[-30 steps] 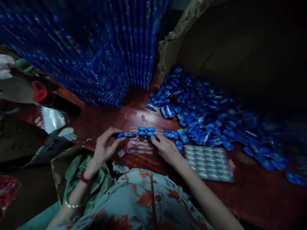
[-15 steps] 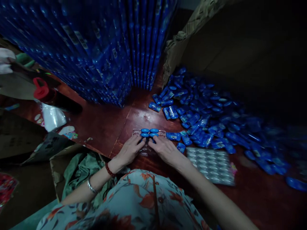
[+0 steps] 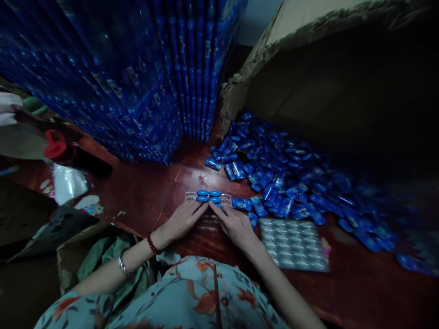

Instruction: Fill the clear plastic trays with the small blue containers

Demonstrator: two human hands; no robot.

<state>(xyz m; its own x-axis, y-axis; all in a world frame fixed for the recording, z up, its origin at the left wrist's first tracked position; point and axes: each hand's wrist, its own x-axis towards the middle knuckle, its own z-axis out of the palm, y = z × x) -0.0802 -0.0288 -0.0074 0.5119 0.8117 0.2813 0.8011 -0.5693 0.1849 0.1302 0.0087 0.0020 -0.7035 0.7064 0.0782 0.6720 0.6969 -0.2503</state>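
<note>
Several glossy blue oval containers (image 3: 202, 193) stand in rows, end up, in a clear plastic tray (image 3: 225, 199) on the table in front of me. My left hand (image 3: 181, 220) reaches the near-left side of this group, thumb stretched toward the middle and fingers closed in around it. From the right comes my right hand (image 3: 236, 225), its thumb and fingers on the near-right containers. The two thumb tips almost meet at the near row. The hands partly hide the nearest containers and the tray's near part.
Loose blue containers (image 3: 270, 173) spill from a large cardboard box (image 3: 236, 93) at right. Close to my right forearm lies a ridged grey-silver tray (image 3: 293, 244). Tall stacks of blue packs (image 3: 137, 91) rise behind. A red-lidded bottle (image 3: 77, 155) lies left, beside clear plastic bags (image 3: 68, 183).
The view has shifted slightly, so the table's things appear lower and farther left. Both hands stay at the tray, with their thumbs now closer together at the near blue containers.
</note>
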